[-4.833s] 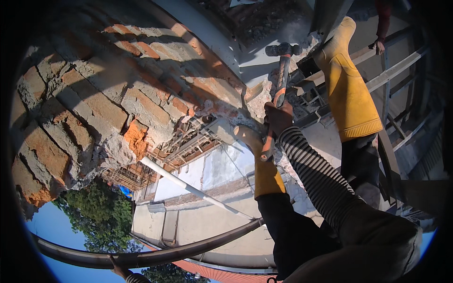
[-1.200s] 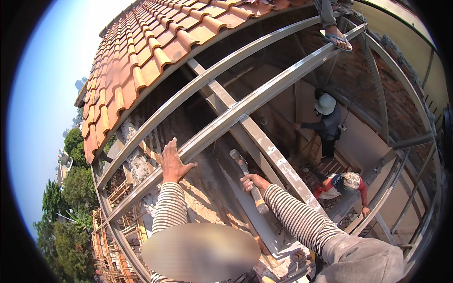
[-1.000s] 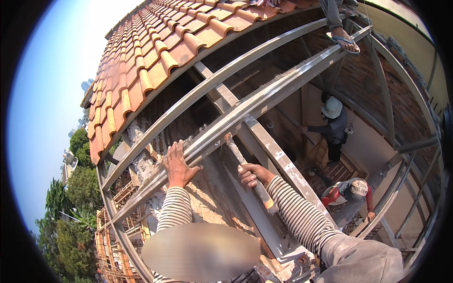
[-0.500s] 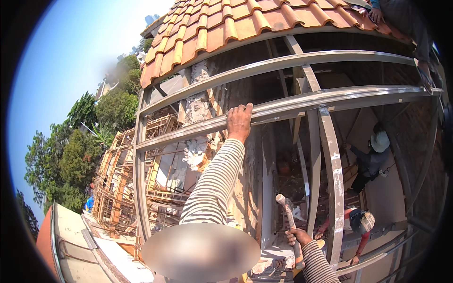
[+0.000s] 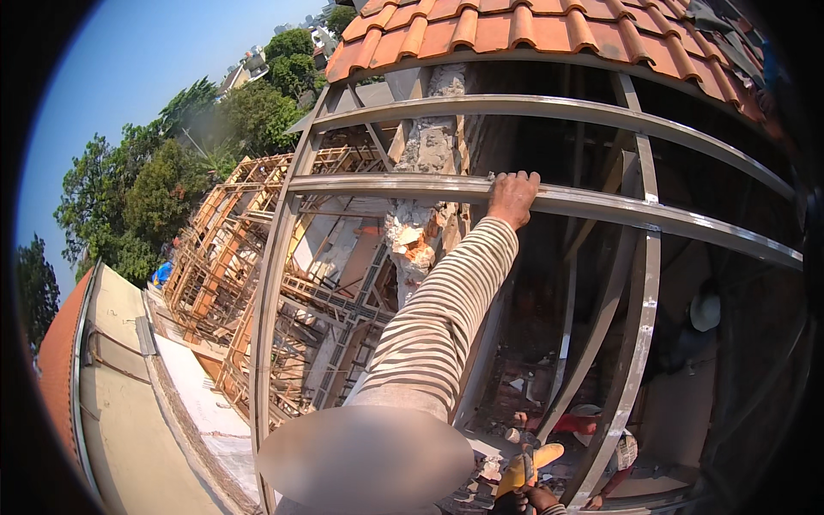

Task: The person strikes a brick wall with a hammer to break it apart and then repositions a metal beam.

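My left hand [image 5: 513, 199] is closed over a long grey metal batten [image 5: 601, 202], its fingers curled across the upper edge. The striped sleeve stretches up to it from below. At the lower edge, my right hand [image 5: 541, 499] is closed around the handle of a hammer [image 5: 527, 468], whose head points upward. A yellow object [image 5: 542, 455] lies right by the hammer; its kind is unclear. The batten crosses steel rafters [image 5: 639, 326] and ends at the left on an upright-looking side rafter [image 5: 273, 343]. A blurred oval hides part of the area below my left arm.
Orange roof tiles [image 5: 481, 33] cover the slope above. Another metal batten [image 5: 549, 105] runs parallel higher up. Below, a person in a red sleeve [image 5: 577, 422] and another in a pale hat [image 5: 705, 311] are inside. Broken masonry [image 5: 425, 146] and timber framing [image 5: 232, 232] lie left.
The view has swung, so the roof frame appears farther right. My left hand still holds the batten; my right hand and hammer sit lower in view.
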{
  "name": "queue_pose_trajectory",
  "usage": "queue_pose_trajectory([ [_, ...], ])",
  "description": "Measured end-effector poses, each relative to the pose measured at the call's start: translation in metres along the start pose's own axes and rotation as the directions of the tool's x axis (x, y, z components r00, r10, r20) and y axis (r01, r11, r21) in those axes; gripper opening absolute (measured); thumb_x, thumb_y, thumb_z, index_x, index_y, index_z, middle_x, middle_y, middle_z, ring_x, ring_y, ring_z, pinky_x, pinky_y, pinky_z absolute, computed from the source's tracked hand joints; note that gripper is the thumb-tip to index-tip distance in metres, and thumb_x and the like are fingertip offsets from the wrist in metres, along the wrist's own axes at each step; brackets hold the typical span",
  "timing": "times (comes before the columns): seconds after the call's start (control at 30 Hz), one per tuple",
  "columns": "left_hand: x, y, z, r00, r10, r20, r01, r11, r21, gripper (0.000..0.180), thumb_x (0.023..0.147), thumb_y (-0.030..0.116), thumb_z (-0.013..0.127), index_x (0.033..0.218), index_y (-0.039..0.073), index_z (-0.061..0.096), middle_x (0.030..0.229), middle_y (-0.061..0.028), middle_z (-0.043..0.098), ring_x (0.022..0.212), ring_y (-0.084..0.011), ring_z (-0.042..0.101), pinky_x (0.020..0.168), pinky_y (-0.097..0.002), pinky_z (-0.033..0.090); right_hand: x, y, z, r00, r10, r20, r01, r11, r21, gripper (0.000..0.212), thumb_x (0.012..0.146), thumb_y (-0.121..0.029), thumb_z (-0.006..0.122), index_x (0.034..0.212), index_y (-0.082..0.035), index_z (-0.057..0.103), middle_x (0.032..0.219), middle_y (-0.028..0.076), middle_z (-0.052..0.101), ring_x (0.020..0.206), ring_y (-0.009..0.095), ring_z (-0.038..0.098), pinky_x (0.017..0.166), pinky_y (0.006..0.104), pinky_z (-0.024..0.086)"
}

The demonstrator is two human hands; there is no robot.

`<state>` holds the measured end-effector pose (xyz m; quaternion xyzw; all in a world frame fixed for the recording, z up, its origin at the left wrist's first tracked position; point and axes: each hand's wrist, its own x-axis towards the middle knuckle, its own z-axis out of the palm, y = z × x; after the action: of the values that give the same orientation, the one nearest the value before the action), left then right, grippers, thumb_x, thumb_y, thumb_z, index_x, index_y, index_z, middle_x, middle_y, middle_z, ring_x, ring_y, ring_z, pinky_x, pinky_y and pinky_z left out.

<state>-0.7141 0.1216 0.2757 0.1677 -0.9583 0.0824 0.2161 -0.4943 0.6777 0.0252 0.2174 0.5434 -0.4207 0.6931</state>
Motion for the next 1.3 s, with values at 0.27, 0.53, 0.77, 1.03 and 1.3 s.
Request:
queue_pose_trajectory([
  [0.27, -0.025, 0.001, -0.004, 0.998, -0.024, 0.055, 0.026, 0.999, -0.025, 0.039, 0.064, 0.001, 0.070, 0.100, 0.006, 0.058, 0.094, -0.0116, 0.063, 0.097, -0.0276, 0.063, 0.086, -0.0386, 0.048, -0.015, 0.012, -0.027, 0.990, -0.124, -0.063, 0.118, 0.989, -0.093, 0.010, 0.088, -0.002, 0.056, 0.081, 0.005, 0.057, 0.064, 0.011, 0.053, 0.055, 0.021, 0.053, 0.050, 0.0383, 0.045],
  [0.53, -0.052, 0.006, -0.013, 0.998, 0.014, 0.054, -0.007, 0.992, -0.124, 0.035, 0.067, 0.001, 0.069, 0.100, 0.005, 0.059, 0.098, -0.0141, 0.064, 0.098, -0.0315, 0.063, 0.087, -0.0409, 0.048, -0.062, 0.022, -0.017, 0.946, -0.251, -0.205, 0.220, 0.962, -0.161, 0.016, 0.083, -0.015, 0.065, 0.091, -0.002, 0.065, 0.073, 0.005, 0.065, 0.062, 0.014, 0.058, 0.054, 0.0306, 0.046],
  [0.77, -0.037, 0.006, -0.011, 0.997, 0.018, 0.080, -0.007, 0.992, -0.127, 0.041, 0.068, 0.002, 0.071, 0.106, 0.008, 0.058, 0.102, -0.0121, 0.063, 0.103, -0.0298, 0.061, 0.087, -0.0447, 0.046, -0.055, 0.063, -0.030, 0.939, -0.247, -0.238, 0.205, 0.960, -0.190, 0.027, 0.081, -0.015, 0.069, 0.105, -0.005, 0.064, 0.081, 0.004, 0.066, 0.068, 0.012, 0.058, 0.057, 0.0287, 0.047],
  [1.03, -0.031, -0.003, -0.007, 0.996, -0.045, 0.072, 0.050, 0.997, -0.059, 0.046, 0.070, 0.005, 0.074, 0.112, 0.012, 0.056, 0.107, -0.0079, 0.061, 0.106, -0.0263, 0.058, 0.091, -0.0460, 0.043, -0.086, 0.068, -0.020, 0.922, -0.240, -0.304, 0.185, 0.962, -0.200, 0.025, 0.078, -0.013, 0.071, 0.098, -0.002, 0.064, 0.078, 0.006, 0.064, 0.066, 0.016, 0.059, 0.055, 0.0309, 0.048],
  [1.3, -0.200, 0.053, -0.022, 0.992, 0.030, 0.119, 0.004, 0.960, -0.280, 0.036, 0.060, 0.006, 0.071, 0.093, 0.007, 0.058, 0.085, -0.0097, 0.063, 0.085, -0.0278, 0.064, 0.071, -0.0394, 0.050, -0.078, 0.106, -0.019, 0.896, -0.310, -0.320, 0.188, 0.914, -0.358, 0.015, 0.079, -0.011, 0.068, 0.085, 0.000, 0.061, 0.071, 0.009, 0.063, 0.062, 0.020, 0.060, 0.056, 0.0354, 0.051],
])
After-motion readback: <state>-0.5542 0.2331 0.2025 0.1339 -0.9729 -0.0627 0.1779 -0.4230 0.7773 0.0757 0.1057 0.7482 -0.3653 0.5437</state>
